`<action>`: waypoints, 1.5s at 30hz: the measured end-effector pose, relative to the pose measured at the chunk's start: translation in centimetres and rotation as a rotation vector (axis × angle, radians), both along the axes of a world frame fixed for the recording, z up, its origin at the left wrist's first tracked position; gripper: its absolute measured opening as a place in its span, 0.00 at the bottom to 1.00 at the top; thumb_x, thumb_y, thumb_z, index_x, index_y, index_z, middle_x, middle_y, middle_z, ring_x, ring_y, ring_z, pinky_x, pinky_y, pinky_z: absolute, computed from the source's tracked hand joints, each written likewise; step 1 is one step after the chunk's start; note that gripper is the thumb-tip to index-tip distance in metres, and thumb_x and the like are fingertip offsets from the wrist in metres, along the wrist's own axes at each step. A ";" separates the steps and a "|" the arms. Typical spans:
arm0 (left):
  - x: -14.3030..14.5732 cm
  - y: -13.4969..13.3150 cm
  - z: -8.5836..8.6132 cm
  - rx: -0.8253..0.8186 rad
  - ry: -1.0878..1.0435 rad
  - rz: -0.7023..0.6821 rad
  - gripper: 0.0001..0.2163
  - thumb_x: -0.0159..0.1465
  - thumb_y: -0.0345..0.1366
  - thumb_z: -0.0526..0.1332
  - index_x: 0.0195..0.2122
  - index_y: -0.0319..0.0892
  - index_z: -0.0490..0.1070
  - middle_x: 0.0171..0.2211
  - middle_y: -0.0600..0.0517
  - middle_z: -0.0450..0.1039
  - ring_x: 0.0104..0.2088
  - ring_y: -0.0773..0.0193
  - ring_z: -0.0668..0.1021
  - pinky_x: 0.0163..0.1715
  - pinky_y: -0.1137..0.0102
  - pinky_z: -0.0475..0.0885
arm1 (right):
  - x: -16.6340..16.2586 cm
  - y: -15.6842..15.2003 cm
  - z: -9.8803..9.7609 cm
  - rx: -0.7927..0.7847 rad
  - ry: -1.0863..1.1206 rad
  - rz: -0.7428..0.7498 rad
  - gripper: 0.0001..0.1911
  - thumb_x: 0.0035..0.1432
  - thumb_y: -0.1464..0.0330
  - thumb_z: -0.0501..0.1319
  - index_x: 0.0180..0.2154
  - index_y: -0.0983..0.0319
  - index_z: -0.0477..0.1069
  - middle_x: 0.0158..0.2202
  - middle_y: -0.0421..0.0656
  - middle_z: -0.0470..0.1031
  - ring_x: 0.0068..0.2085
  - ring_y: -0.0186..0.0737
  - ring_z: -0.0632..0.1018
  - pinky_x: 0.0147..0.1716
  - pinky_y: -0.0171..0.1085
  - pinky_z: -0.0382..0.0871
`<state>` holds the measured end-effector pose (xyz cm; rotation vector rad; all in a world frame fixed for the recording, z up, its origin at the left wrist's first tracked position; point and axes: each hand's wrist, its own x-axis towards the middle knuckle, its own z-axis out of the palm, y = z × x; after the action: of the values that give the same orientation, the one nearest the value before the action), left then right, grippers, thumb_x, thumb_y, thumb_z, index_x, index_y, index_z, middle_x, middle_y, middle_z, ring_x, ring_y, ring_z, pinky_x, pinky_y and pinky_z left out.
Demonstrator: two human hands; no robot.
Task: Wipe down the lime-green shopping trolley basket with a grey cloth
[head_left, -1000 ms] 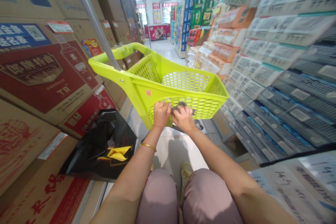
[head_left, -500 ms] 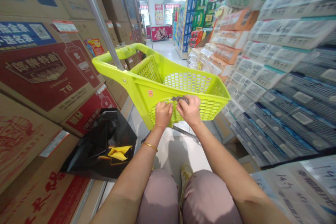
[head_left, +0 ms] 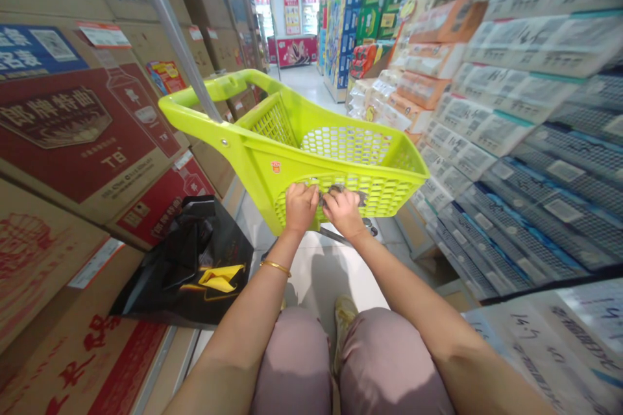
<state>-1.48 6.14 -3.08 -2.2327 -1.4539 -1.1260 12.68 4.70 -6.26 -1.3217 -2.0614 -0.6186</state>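
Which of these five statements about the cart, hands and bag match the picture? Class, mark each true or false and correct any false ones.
1. The right hand holds a grey item at the side of the cart. True.
2. The cart is bright red. False: it is yellow-green.
3. A gold bracelet circles the left wrist. True.
4. A hand grips the cart's handle. False: the left hand and right hand are both at its side.
5. A black bag is on the person's left. True.

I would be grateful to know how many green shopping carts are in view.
1: the green shopping cart stands ahead, between stacked cartons on the left and wrapped packs on the right; others may be hidden.
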 end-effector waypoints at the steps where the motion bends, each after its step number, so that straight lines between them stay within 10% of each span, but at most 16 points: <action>1: 0.0 0.0 0.0 0.003 -0.002 0.004 0.16 0.66 0.39 0.47 0.32 0.42 0.73 0.24 0.50 0.65 0.29 0.61 0.65 0.34 0.66 0.58 | 0.0 -0.1 -0.5 -0.024 -0.029 0.005 0.14 0.58 0.66 0.54 0.45 0.60 0.69 0.43 0.48 0.69 0.46 0.46 0.62 0.43 0.44 0.52; 10: 0.1 0.0 -0.2 0.030 -0.003 0.023 0.16 0.66 0.39 0.47 0.33 0.42 0.74 0.24 0.50 0.65 0.29 0.61 0.66 0.34 0.66 0.58 | 0.2 -0.6 -1.6 -0.107 -0.128 0.079 0.11 0.60 0.68 0.52 0.42 0.60 0.70 0.41 0.47 0.69 0.43 0.42 0.62 0.41 0.41 0.52; 22: 0.0 -0.1 -0.1 -0.004 -0.016 -0.005 0.16 0.66 0.39 0.47 0.34 0.42 0.74 0.24 0.50 0.64 0.28 0.61 0.65 0.33 0.65 0.58 | -0.3 0.5 6.8 0.271 0.281 -0.126 0.12 0.59 0.64 0.52 0.41 0.58 0.71 0.43 0.47 0.64 0.45 0.43 0.63 0.45 0.41 0.56; 35: 0.1 -0.1 -0.1 -0.020 -0.005 0.020 0.17 0.66 0.39 0.46 0.34 0.42 0.74 0.25 0.49 0.66 0.30 0.61 0.65 0.35 0.66 0.58 | 0.0 -0.7 -2.5 -0.057 -0.122 0.043 0.12 0.61 0.68 0.52 0.43 0.57 0.71 0.41 0.47 0.68 0.45 0.43 0.62 0.42 0.41 0.51; 45: 0.1 -0.1 -0.2 0.000 -0.002 0.030 0.17 0.66 0.39 0.46 0.35 0.42 0.74 0.25 0.49 0.66 0.30 0.61 0.65 0.34 0.66 0.57 | 0.0 -0.5 -0.8 0.002 -0.028 -0.011 0.12 0.59 0.71 0.52 0.42 0.57 0.71 0.41 0.46 0.67 0.43 0.42 0.62 0.41 0.40 0.51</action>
<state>-1.35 6.04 -3.31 -2.2027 -1.4834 -1.1189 12.69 4.18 -7.07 -1.3318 -2.0764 -0.6471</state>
